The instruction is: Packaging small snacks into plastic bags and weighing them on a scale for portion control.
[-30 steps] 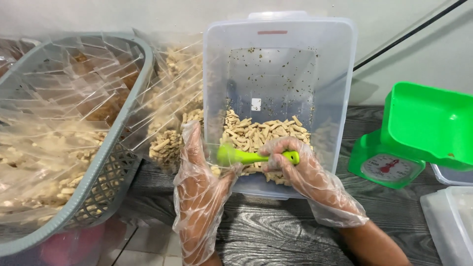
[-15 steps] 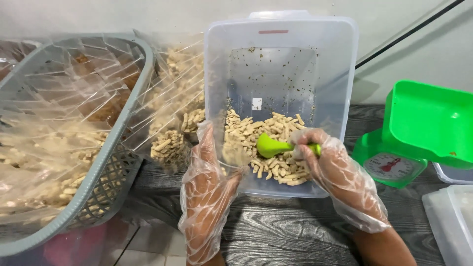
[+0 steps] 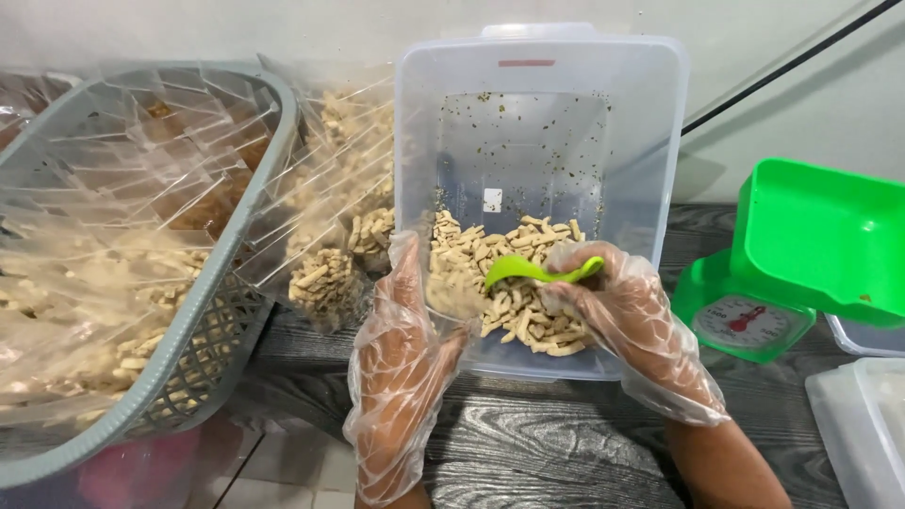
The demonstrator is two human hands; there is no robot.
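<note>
A clear plastic bin is tilted toward me with a heap of pale stick-shaped snacks in its low front. My right hand, in a thin plastic glove, grips a lime-green spoon held level just above the snacks. My left hand, also gloved, is at the bin's front left corner and holds a small clear pouch upright beside the spoon's bowl. The pouch's outline is faint.
A grey mesh basket full of clear packed snack pouches fills the left. More filled pouches lean between the basket and the bin. A green kitchen scale with a green tray stands right, with clear lids at the right edge. Dark wood-grain tabletop lies below.
The right hand drew the spoon from the pouch back to the right, dipped it into the snacks, then turned it level above them. The left hand shifted slightly right with the pouch.
</note>
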